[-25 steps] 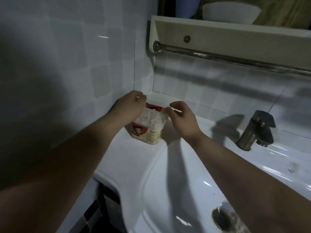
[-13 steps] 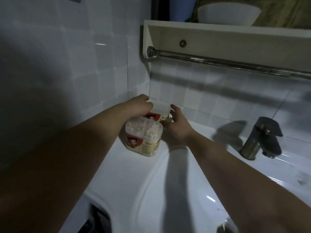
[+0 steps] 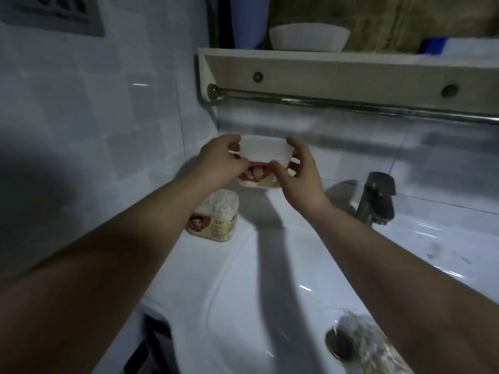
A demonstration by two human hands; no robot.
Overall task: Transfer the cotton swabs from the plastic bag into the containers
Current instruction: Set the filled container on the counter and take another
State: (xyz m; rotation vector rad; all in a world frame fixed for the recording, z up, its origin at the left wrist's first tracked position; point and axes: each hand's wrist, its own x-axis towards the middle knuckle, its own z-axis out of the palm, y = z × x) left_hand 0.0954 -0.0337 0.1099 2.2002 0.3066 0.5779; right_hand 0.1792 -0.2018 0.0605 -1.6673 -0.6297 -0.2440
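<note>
Over the sink's back corner: second container [image 3: 259, 180], held in both hands with its pale lid [image 3: 266, 152] on top; whether it rests on the ledge I cannot tell.
Left hand [image 3: 220, 160]: fingers curled round the lid's left end, thumb pinching its lower edge.
Right hand [image 3: 299, 175]: fingers hooked over the lid's right end, thumb at the front edge. It looks like a prising grip.
Filled container [image 3: 216, 215]: stands on the sink ledge [image 3: 216, 255] below the left wrist, swabs [image 3: 218, 203] packed to its top.
Plastic bag [image 3: 370, 344]: lies in the basin [image 3: 243, 306] over the drain [image 3: 340, 344], well apart from both containers.
Risk, lid: a sudden release could jerk the second container loose into the basin.
Risk, forearm: the left arm passes close over the filled container and could knock it over.
Risk, bag: any damp in the basin could spoil swabs left inside.
</note>
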